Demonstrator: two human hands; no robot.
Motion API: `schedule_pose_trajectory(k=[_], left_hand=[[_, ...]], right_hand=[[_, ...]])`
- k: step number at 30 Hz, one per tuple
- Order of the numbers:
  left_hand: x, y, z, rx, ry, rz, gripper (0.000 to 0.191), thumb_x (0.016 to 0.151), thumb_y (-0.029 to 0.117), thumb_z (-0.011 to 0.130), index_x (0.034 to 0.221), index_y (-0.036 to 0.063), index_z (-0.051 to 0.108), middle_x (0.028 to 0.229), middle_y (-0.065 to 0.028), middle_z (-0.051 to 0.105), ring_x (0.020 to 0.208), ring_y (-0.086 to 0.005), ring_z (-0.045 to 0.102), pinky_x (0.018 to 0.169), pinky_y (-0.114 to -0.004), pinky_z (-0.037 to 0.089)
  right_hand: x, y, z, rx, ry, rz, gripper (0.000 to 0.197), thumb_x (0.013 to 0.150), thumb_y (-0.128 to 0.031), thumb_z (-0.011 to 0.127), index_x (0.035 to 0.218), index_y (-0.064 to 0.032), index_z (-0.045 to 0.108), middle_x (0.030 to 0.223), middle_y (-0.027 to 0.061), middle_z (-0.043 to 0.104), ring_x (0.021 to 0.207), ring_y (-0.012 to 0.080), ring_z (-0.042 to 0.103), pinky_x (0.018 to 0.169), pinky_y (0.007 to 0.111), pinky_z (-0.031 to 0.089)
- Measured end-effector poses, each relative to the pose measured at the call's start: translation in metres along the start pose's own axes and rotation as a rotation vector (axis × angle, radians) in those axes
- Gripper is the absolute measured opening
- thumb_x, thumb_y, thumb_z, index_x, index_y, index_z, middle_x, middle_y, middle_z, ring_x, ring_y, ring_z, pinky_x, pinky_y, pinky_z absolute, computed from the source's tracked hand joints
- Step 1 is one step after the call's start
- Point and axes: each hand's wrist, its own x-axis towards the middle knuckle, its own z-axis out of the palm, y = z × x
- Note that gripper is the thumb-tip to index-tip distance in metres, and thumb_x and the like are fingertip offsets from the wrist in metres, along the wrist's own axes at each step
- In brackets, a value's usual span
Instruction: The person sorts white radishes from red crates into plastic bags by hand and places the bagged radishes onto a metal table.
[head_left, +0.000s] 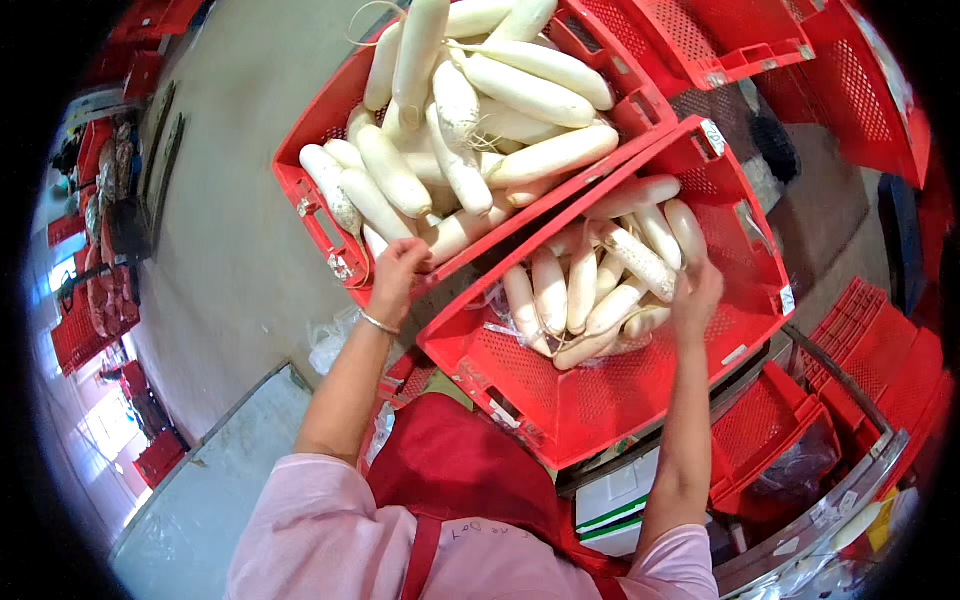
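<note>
Two red plastic crates of white radishes stand side by side before me. The upper crate (480, 259) is heaped with large daikon radishes (394, 172), some with thin roots and specks of soil. At its near left corner is my left hand (403, 271), fingers curled close to the rim and to radishes below. Whether it grips anything is hidden. In the lower crate (510, 375), a smaller pile of radishes (581, 292) lies toward the far side. My right hand (697, 296) closes around the near end of a white radish (684, 229) at the right of that pile.
More red crates (720, 37) stand at the upper right. Others (765, 435) sit by a metal-edged surface (817, 544) at lower right. A pale flat panel (217, 480) is at lower left, near clear plastic (330, 341). Goods and crates (97, 315) line the far left.
</note>
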Motion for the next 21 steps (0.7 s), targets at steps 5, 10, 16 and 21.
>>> schedule_pose_trajectory(k=[5, 10, 16, 21], left_hand=[[0.065, 0.001, -0.066, 0.156, 0.301, 0.077, 0.032, 0.073, 0.015, 0.061, 0.096, -0.0029, 0.048, 0.073, -0.0094, 0.051, 0.057, -0.0160, 0.050, 0.042, -0.027, 0.042], [0.098, -0.014, -0.080, 0.450, 0.435, 0.076, 0.055, 0.067, 0.028, 0.068, 0.105, -0.0073, 0.048, 0.088, -0.0161, 0.058, 0.076, -0.0221, 0.058, 0.063, -0.030, 0.047], [0.111, 0.015, -0.036, 0.435, 0.423, 0.075, 0.042, 0.073, 0.022, 0.062, 0.097, -0.0118, 0.053, 0.093, -0.0155, 0.060, 0.082, -0.0211, 0.057, 0.069, -0.032, 0.045], [0.123, 0.000, -0.048, -0.147, 0.342, 0.129, 0.043, 0.073, 0.010, 0.067, 0.107, -0.0096, 0.049, 0.106, -0.0157, 0.056, 0.088, -0.0231, 0.059, 0.072, -0.032, 0.050]], right_hand=[[-0.015, -0.187, 0.071, 0.659, -0.274, -0.207, 0.029, 0.075, -0.004, 0.059, 0.104, -0.0017, 0.053, 0.087, 0.0087, 0.054, 0.081, 0.0188, 0.053, 0.069, 0.026, 0.044], [0.000, -0.318, 0.154, 0.611, -0.570, -0.169, 0.052, 0.073, -0.025, 0.063, 0.113, 0.0017, 0.044, 0.098, 0.0194, 0.052, 0.095, 0.0345, 0.048, 0.085, 0.041, 0.039], [0.035, -0.334, 0.213, 0.373, -0.774, 0.098, 0.073, 0.059, -0.047, 0.070, 0.104, 0.0051, 0.048, 0.094, 0.0235, 0.059, 0.086, 0.0341, 0.059, 0.074, 0.041, 0.046], [0.014, -0.303, 0.150, 0.531, -0.875, 0.092, 0.060, 0.061, -0.038, 0.068, 0.101, 0.0033, 0.050, 0.084, 0.0204, 0.060, 0.076, 0.0294, 0.061, 0.069, 0.037, 0.048]])
